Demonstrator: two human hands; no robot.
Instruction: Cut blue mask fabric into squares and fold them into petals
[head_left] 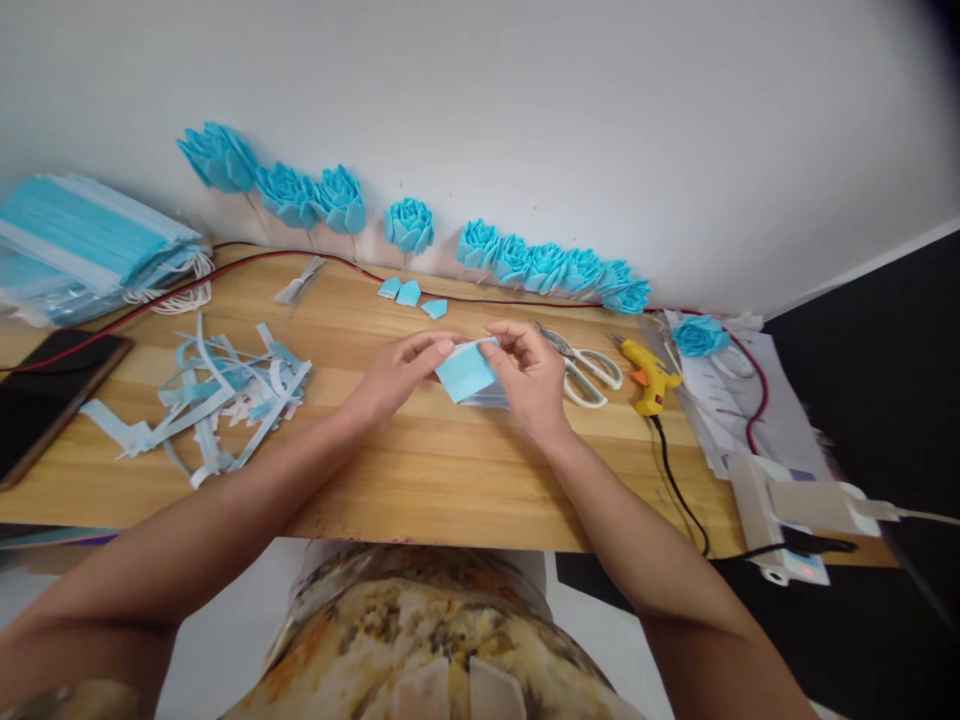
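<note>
A folded piece of light-blue mask fabric [466, 373] is pinched between my two hands above the middle of the wooden table. My left hand [405, 372] grips its upper left corner with thumb and fingers. At the upper right edge, my right hand [529, 375] holds it the same way. Beneath the right hand lies a pale bluish sheet [484, 398], partly hidden. White-handled scissors [592, 375] lie just right of my right hand. Beyond my hands rest three small folded blue pieces [408, 293].
Several blue fabric flowers [409, 226] stand along the wall. Cut strips [225, 395], a phone [56, 390] and stacked masks [90, 240] are on the left. On the right are a yellow glue gun [649, 378], papers [780, 400] with a flower on them, and a power strip [757, 520] with cords.
</note>
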